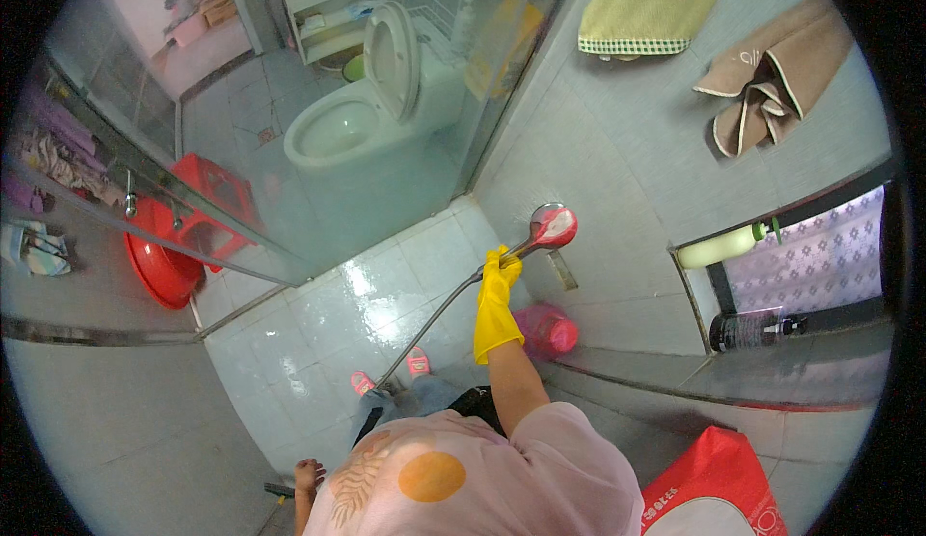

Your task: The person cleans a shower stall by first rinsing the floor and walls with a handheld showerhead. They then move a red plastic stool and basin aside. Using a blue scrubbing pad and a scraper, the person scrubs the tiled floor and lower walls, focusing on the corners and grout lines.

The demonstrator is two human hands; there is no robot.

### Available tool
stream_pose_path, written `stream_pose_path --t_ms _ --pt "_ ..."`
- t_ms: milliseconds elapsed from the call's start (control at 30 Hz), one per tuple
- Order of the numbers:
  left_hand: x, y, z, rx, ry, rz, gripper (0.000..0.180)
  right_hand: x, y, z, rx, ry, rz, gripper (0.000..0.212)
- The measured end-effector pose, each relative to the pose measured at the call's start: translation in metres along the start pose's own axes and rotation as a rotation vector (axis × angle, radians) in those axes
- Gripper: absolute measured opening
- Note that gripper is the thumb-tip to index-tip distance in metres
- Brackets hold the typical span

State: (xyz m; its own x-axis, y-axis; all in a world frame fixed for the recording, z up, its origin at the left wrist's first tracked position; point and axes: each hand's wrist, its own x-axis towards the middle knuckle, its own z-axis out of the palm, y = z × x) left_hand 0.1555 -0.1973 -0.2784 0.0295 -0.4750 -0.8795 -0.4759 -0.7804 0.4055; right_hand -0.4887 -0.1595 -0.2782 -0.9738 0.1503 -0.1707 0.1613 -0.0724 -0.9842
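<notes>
In a yellow rubber glove, my right hand (498,290) grips the handle of a shower head (554,226) beside the right wall. The head is round, chrome-rimmed, with red and white on its visible side. From its handle a flexible metal hose (431,316) runs down toward my legs. My left hand (309,475) is bare and low at the lower left, its fingers curled closed. Next to it a short dark bar (279,490) with a bit of yellow sticks out; whether the hand holds it cannot be made out.
A glass partition (405,218) separates the wet tiled floor (338,314) from the toilet (333,136). A red basin (164,256) and red stool (214,198) stand left. Towels (656,5) hang right, above a window ledge with bottles (723,247). A pink container (550,331) sits near my right arm.
</notes>
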Motion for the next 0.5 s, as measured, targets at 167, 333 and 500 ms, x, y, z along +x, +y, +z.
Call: stream_pose_path --t_ms 167,333,500 --pt "0.041 -0.022 -0.004 -0.039 -0.072 0.113 0.011 0.030 -0.009 -0.013 -0.111 0.035 -0.155 0.033" --pt "0.072 -0.058 -0.034 -0.436 -0.370 0.336 0.008 0.032 -0.022 -0.015 -0.287 -0.046 0.016 0.032" --pt "0.068 -0.074 -0.026 0.285 -0.146 0.578 0.010 0.057 -0.011 -0.029 -0.262 -0.210 0.092 0.033"
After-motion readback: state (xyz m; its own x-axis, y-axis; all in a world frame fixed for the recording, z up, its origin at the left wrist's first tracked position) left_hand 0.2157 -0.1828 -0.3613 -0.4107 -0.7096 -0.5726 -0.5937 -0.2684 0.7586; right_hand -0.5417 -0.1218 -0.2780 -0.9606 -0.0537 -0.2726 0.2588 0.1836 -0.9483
